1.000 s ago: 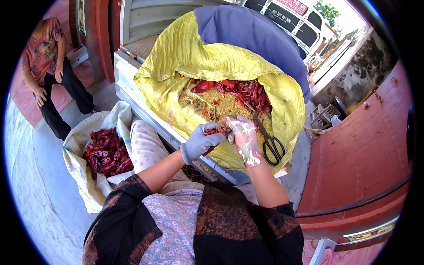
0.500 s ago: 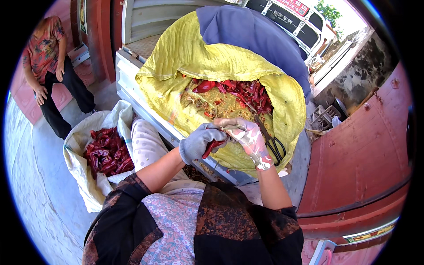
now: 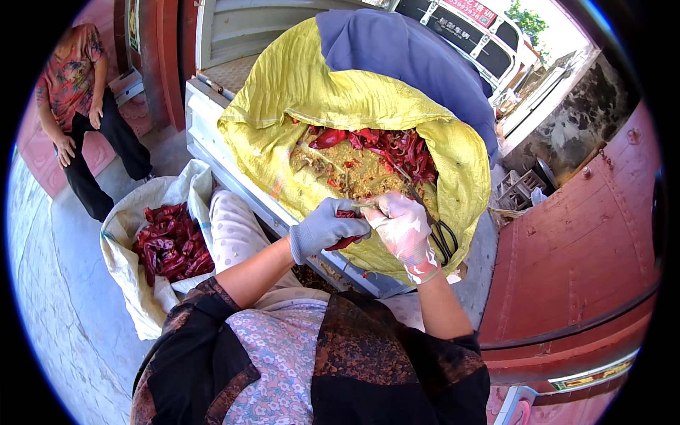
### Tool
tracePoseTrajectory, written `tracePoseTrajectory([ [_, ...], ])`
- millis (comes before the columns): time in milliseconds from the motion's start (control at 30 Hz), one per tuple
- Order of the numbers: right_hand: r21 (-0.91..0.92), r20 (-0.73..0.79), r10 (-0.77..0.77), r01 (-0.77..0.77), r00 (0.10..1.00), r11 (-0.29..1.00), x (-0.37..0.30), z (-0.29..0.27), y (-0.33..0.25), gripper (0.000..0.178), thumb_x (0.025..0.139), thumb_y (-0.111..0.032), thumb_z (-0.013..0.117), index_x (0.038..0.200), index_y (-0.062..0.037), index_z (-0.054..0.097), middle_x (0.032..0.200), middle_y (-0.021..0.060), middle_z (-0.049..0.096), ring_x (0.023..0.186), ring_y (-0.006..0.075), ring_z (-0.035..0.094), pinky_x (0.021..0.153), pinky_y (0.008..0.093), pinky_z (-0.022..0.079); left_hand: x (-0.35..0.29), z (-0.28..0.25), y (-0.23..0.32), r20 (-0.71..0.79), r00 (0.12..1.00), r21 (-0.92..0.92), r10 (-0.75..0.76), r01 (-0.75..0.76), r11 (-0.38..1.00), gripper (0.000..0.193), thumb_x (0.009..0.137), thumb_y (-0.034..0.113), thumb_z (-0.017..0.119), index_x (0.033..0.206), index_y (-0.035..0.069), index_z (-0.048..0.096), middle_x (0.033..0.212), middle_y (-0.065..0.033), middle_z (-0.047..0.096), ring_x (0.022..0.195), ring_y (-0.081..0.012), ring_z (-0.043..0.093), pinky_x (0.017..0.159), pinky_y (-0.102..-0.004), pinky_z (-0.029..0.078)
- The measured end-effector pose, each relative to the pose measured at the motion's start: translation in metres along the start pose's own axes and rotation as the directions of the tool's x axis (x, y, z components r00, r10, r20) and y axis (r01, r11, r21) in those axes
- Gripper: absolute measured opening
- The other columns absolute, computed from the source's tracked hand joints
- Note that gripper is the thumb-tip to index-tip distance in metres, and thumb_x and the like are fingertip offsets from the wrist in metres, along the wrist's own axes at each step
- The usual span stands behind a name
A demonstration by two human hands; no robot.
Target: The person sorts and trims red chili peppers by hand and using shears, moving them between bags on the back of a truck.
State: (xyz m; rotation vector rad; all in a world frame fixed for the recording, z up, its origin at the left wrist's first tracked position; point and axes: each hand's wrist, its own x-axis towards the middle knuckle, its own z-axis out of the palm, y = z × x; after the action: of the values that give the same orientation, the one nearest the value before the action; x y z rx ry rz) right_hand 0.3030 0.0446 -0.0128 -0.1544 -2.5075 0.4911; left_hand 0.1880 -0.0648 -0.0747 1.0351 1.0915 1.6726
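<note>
In a grey glove, my left hand (image 3: 320, 231) is closed round a dried red chili pepper (image 3: 343, 243), parts of which show below and above the fingers. My right hand (image 3: 402, 228), in a pink and white patterned glove, pinches the pepper's pale stem (image 3: 363, 205) close to the left fingertips. Both hands are over the near edge of a yellow woven sack (image 3: 283, 92), spread open. Inside it lie red chili peppers (image 3: 404, 152) and many loose yellowish seeds (image 3: 354, 173). Black-handled scissors (image 3: 444, 244) rest on the sack beside my right hand, their blades pointing away.
A white sack (image 3: 134, 312) holding red peppers (image 3: 173, 244) stands on the floor by my left leg. The yellow sack lies on a grey cargo bed (image 3: 205, 134) with dark blue cloth (image 3: 404, 49) behind. A person (image 3: 78, 106) sits at left; a red metal door (image 3: 567, 248) is right.
My right hand has turned and shifted slightly right, baring the pale stem between the two hands. The left hand keeps the pepper in nearly the same place.
</note>
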Motion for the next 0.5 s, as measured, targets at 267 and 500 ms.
tracePoseTrajectory([
  [267,0.261,0.148,0.386,-0.412,0.911,0.873,-0.003,0.015,0.017,0.014,0.081,-0.017,0.065,0.077,-0.0041,0.063,0.066,0.0054,0.060,0.054,0.0156,0.052,0.049,0.0287,0.038,-0.002,0.003,-0.014,-0.046,0.975,0.060,0.219,-0.216,0.974,0.016,0.078,0.007,0.052,0.073,-0.006,0.060,0.067,-0.0071,0.053,0.059,-0.0107,0.048,0.053,-0.0263,0.038],
  [500,0.716,0.352,0.556,-0.599,0.753,0.358,-0.002,0.024,0.017,0.014,0.083,-0.017,0.065,0.088,-0.0046,0.064,0.069,-0.0044,0.058,0.054,0.0031,0.046,0.044,0.0194,0.032,-0.003,0.001,-0.022,-0.121,0.961,0.152,0.247,-0.228,0.962,0.016,0.078,0.008,0.053,0.074,-0.006,0.059,0.069,-0.0049,0.052,0.059,-0.0096,0.046,0.054,-0.0234,0.036],
])
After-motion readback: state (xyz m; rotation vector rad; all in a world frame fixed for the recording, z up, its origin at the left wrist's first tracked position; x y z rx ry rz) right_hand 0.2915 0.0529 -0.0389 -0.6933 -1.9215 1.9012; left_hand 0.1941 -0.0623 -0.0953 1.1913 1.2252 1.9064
